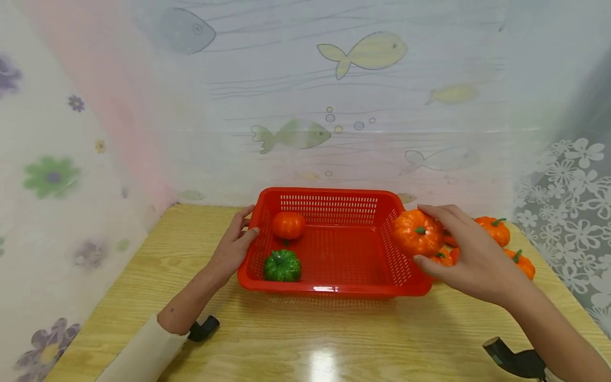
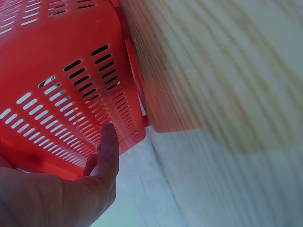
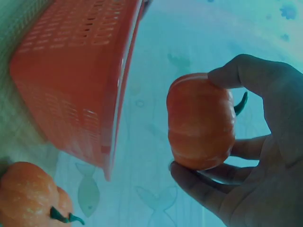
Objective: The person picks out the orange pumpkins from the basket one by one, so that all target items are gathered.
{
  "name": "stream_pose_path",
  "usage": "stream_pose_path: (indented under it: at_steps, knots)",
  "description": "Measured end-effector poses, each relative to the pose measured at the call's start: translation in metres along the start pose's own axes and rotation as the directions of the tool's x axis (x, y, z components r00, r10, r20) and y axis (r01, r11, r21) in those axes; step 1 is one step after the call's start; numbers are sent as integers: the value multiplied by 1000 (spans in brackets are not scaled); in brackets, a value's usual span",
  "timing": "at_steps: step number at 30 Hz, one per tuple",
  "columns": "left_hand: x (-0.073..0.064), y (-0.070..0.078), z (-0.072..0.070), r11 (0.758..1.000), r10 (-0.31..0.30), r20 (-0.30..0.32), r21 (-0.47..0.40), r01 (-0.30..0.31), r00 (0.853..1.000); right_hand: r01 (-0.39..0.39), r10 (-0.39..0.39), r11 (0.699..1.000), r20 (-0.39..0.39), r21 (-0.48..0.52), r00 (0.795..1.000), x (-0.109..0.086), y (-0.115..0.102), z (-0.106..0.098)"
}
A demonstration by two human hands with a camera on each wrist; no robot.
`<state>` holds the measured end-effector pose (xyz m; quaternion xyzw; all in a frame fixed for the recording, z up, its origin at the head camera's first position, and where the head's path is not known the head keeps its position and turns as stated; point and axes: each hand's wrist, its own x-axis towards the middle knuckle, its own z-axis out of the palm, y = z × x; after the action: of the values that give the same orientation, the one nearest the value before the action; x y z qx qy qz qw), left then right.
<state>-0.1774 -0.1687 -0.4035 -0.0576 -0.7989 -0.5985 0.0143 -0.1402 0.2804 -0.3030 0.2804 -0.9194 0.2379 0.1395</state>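
Note:
A red plastic basket (image 1: 329, 289) with slotted walls sits on the table. My left hand (image 1: 236, 241) grips its left rim, thumb over the edge and fingers along the outer wall, as the left wrist view also shows. Between the thumb and fingers of my right hand (image 1: 470, 254) is an orange toy pumpkin (image 1: 417, 233) with a green stem, held up at the basket's right rim. The right wrist view shows that pumpkin (image 3: 201, 122) raised beside the basket. Inside the basket, at its left end, lie another orange pumpkin (image 1: 288, 225) and a green pumpkin (image 1: 282, 266).
Several more orange pumpkins (image 1: 494, 231) lie on the table right of the basket, partly behind my right hand. The wooden table (image 1: 286, 339) meets a wall (image 1: 286, 95) with printed fish behind the basket. Black wrist devices (image 1: 513, 358) are on both arms.

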Motion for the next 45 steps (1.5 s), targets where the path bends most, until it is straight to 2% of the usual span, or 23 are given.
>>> stream_pose_path:
  at_steps: [3, 8, 11, 15, 20, 26, 33, 38, 45]
  knots:
    - [1, 0, 1, 1000, 0, 3, -7, 0, 1000, -34, 35, 999, -33, 15, 999, -14, 2, -1]
    - [2, 1, 2, 1000, 3, 5, -11, -3, 1000, -44, 48, 998, -66, 52, 997, -37, 7, -1]
    - [2, 2, 2, 1000, 3, 5, -10, -3, 1000, -54, 57, 998, -68, 34, 996, -50, 11, -1]
    - [3, 1, 2, 1000, 2, 4, -7, -2, 1000, -74, 73, 997, -75, -2, 994, -63, 15, -1]
    - [4, 1, 2, 1000, 8, 4, -5, -8, 1000, -80, 83, 996, -83, 38, 993, -73, 23, -3]
    - [3, 1, 2, 1000, 13, 8, -12, -13, 1000, -99, 98, 995, -26, -7, 995, -81, 39, -2]
    - [3, 0, 0, 1000, 12, 12, -9, -12, 1000, -158, 165, 985, 116, -73, 979, -88, 54, 11]
    - [2, -1, -1, 1000, 2, 11, -5, -2, 1000, -129, 143, 986, 130, -110, 981, -88, 56, 23]
    - [2, -4, -1, 1000, 14, 16, -18, -13, 1000, -161, 187, 978, 219, -132, 958, -85, 55, 36]
